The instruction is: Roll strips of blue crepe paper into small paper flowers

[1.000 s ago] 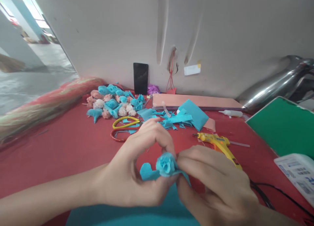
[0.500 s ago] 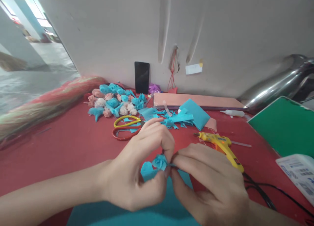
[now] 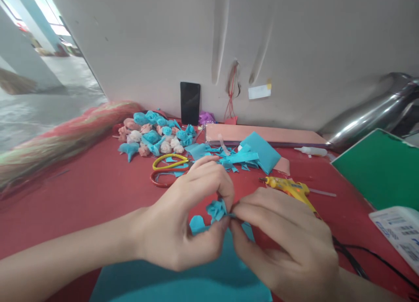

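On the red tabletop [image 3: 98, 195], paper flowers [image 3: 151, 137] are heaped at back left. By the left hand [image 3: 173, 223], a blue flower [image 3: 216, 211] is pinched above a blue sheet [image 3: 183, 281]; its edge is gripped by the right hand [image 3: 290, 241].

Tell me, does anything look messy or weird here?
A bit messy: blue scraps lie strewn on the red table, some by the scissors. They look odd beside the gathered flower pile. The blue flower at the left fingers shows no clear damage.
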A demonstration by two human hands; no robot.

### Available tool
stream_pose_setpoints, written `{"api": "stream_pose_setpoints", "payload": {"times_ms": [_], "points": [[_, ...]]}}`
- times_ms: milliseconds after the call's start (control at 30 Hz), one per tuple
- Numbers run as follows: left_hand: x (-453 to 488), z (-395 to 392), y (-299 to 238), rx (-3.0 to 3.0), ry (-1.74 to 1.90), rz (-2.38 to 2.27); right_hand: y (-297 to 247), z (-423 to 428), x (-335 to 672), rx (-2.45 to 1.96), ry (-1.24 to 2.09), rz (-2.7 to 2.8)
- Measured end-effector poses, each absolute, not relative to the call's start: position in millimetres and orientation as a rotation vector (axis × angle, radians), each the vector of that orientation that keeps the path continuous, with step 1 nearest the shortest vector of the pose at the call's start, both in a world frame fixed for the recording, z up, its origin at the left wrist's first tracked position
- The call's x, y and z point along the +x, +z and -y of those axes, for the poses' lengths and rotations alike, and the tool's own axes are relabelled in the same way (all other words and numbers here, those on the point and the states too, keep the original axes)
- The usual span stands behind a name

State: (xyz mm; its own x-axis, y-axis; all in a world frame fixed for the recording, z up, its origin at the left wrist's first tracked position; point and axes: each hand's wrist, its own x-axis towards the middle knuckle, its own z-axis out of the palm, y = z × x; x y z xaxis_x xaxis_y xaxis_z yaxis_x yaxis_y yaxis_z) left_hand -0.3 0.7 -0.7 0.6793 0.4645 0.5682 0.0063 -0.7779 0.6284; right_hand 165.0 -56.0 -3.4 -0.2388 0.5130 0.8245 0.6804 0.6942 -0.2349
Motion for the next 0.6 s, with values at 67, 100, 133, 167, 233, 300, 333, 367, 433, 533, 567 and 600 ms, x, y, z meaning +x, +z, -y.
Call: {"api": "stream_pose_setpoints", "payload": {"times_ms": [67, 100, 133, 167, 233, 300, 333, 367, 433, 533, 567, 600], "points": [[0.2, -1.8, -0.5, 2.309, 1.000, -0.341, -3.3, 57.0, 165.9, -0.929, -0.205, 1.910], [0.4, -2.3, -0.5, 2.314, 1.004, -0.330, -3.3, 57.7, 166.3, -0.929, -0.203, 1.912], [0.6, -2.6, -0.6, 2.316, 1.010, -0.318, -3.5, 58.4, 166.6, -0.929, -0.200, 1.912], [0.8, -2.7, -0.8, 2.313, 1.019, -0.315, -3.7, 58.9, 166.8, -0.924, -0.202, 1.913], [0.9, -2.6, -1.2, 2.306, 1.028, -0.326, -4.3, 59.0, 167.0, -0.932, -0.204, 1.911], [1.0, -2.0, -1.6, 2.297, 1.020, -0.349, -5.2, 58.0, 167.4, -0.947, -0.221, 1.915], [1.0, -1.7, -1.7, 2.294, 1.015, -0.359, -5.7, 57.3, 167.7, -0.950, -0.241, 1.923], [1.1, -1.4, -1.9, 2.288, 1.015, -0.369, -6.1, 56.6, 168.2, -0.948, -0.266, 1.932], [1.4, -1.0, -2.2, 2.277, 1.014, -0.388, -6.6, 55.6, 169.4, -0.918, -0.316, 1.951], [1.9, -0.9, -2.8, 2.275, 1.013, -0.385, -6.3, 55.3, 170.8, -0.906, -0.342, 1.962], [1.9, -1.0, -3.1, 2.277, 1.007, -0.375, -5.8, 55.5, 170.9, -0.910, -0.328, 1.954], [1.8, -1.3, -3.3, 2.278, 1.004, -0.364, -5.1, 55.8, 170.7, -0.920, -0.295, 1.940]]}}
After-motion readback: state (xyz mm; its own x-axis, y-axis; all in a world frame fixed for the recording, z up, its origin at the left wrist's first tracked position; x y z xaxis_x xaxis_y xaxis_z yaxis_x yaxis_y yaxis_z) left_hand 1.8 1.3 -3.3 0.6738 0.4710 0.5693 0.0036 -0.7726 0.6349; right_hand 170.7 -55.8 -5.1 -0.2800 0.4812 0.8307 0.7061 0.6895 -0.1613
